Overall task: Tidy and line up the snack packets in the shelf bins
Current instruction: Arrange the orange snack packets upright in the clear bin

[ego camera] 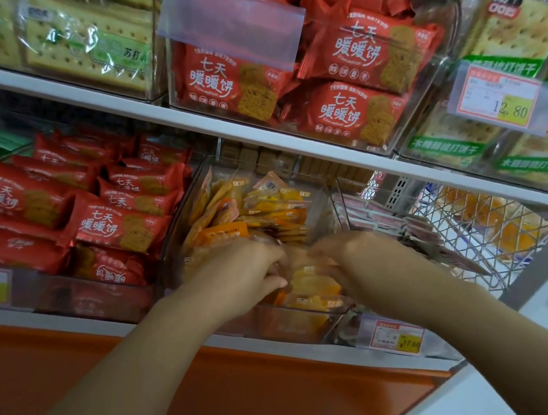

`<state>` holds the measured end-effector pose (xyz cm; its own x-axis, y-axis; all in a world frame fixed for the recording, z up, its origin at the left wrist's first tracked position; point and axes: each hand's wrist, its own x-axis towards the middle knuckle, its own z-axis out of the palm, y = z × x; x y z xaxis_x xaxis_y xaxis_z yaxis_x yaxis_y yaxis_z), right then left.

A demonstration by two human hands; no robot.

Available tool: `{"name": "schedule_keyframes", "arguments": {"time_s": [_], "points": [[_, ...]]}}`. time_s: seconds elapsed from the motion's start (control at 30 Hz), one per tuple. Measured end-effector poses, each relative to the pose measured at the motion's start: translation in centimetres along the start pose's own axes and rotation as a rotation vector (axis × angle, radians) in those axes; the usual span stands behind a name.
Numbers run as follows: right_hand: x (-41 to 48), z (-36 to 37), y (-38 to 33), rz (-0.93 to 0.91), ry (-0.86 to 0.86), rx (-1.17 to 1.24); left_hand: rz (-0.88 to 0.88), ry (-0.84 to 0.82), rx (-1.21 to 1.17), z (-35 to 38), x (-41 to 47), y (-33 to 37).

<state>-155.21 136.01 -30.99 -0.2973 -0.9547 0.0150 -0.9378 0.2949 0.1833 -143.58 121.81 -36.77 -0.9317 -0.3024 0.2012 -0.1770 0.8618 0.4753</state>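
Shelving in shop: white shelf boards, orange base panel below, white floor at right. Lower shelf, left to right: red packets in clear bin, middle bin holding orange packets in loose rows, pink packets, wire basket. Left hand inside middle bin near front, fingers curled down onto orange packets, thumb out toward yellow packet. Right hand just beside it, over same packets, blurred; cannot tell whether fingers spread or pinching.
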Motion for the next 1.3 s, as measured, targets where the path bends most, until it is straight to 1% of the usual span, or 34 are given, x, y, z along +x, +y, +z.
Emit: {"name": "schedule_keyframes", "arguments": {"time_s": [0.07, 0.2, 0.27, 0.37, 0.47, 0.5, 0.57, 0.63, 0.7, 0.8, 0.9, 0.97, 1.07, 1.17, 1.23, 1.3], "points": [[-0.3, 0.7, -0.1, -0.011, 0.069, -0.063, 0.030, 0.006, 0.041, -0.1, -0.1, 0.4], [-0.7, 0.6, 0.0, -0.004, 0.097, 0.006, 0.051, -0.028, 0.067, -0.1, -0.1, 0.4], [-0.4, 0.5, 0.4, 0.012, 0.064, 0.038, 0.065, -0.025, 0.127, 0.1, 0.1, 0.6], [0.7, 1.1, 0.4, 0.026, -0.023, 0.016, 0.071, -0.033, 0.267, 0.8, 0.4, 0.7], [1.7, 2.3, 0.3, 0.004, -0.047, 0.006, 0.080, -0.058, 0.408, 1.4, 0.6, 0.3], [1.8, 2.6, 0.4, 0.018, -0.065, 0.029, 0.080, -0.057, 0.410, 1.4, 0.6, 0.1], [1.8, 3.2, 0.5, 0.040, -0.103, 0.044, 0.043, -0.032, 0.323, 1.1, 0.4, 0.0], [1.5, 3.4, 0.5, 0.046, -0.114, 0.017, 0.016, 0.060, 0.204, 0.3, 0.2, -0.5], [1.0, 3.7, 0.1, 0.028, -0.075, -0.023, -0.034, 0.173, 0.112, -0.6, 0.0, -1.2], [-0.7, 4.4, -1.0, -0.007, 0.044, -0.026, -0.102, 0.211, 0.114, -0.7, -0.1, -1.8], [-2.2, 5.8, -2.2, 0.013, 0.146, -0.019, -0.093, 0.192, 0.215, 0.5, 0.6, -1.6], [-2.5, 6.7, -2.2, 0.051, 0.174, 0.000, -0.086, 0.159, 0.275, 1.2, 1.2, -1.5], [-2.2, 6.3, -2.1, 0.008, 0.154, 0.029, -0.049, 0.100, 0.224, 1.5, 1.9, -1.1], [-1.4, 4.9, -1.7, -0.059, 0.102, -0.011, 0.017, 0.012, 0.191, 1.7, 1.6, -0.9], [-1.0, 3.4, -1.0, -0.028, 0.089, 0.014, 0.054, -0.056, 0.181, 1.7, 1.0, -1.0], [-0.1, 2.1, 0.0, 0.060, 0.194, 0.164, 0.083, -0.087, 0.168, 1.6, 0.6, -1.1]]}}
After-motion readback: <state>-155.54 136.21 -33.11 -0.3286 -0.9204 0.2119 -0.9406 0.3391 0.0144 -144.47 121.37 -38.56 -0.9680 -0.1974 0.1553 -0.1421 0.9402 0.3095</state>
